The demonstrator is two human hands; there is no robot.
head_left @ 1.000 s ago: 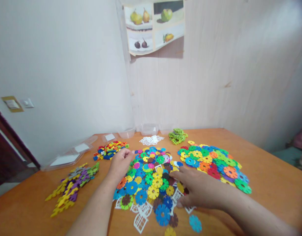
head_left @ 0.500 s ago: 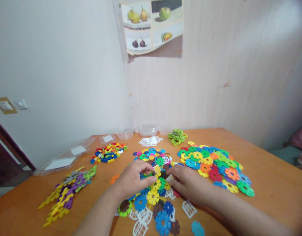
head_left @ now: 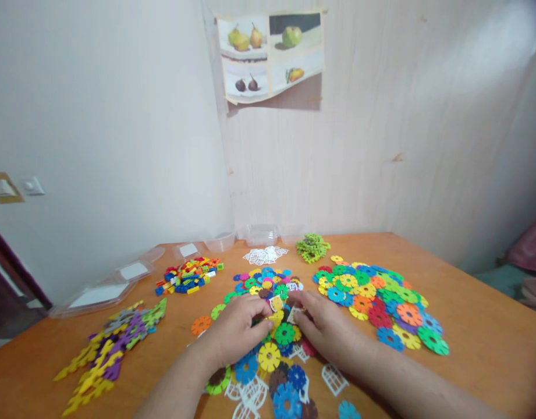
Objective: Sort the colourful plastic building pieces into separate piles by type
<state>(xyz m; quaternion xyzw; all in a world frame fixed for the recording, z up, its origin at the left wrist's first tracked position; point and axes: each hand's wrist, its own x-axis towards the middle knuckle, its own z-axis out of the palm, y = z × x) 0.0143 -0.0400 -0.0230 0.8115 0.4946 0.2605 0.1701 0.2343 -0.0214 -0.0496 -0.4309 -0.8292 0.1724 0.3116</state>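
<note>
My left hand is over the central pile of colourful notched plastic discs. Its thumb and fingers are curled towards each other beside a yellow disc, and what lies between the tips is hard to make out. Just beyond those fingertips lies a small white window piece. My right hand comes in from the right, with thumb and fingertips around a white lattice window piece. Further white window pieces lie among and beside the discs, nearest my forearms.
A second pile of discs spreads on the right. Green pieces, white window pieces and small bricks form heaps behind. Long interlocking pieces lie left. Clear containers and lids line the table's edge.
My right hand's fingers have spread from their lower, closer pose and are now around the white window piece. My left hand stays over the pile, fingers still curled. The view has shifted slightly.
</note>
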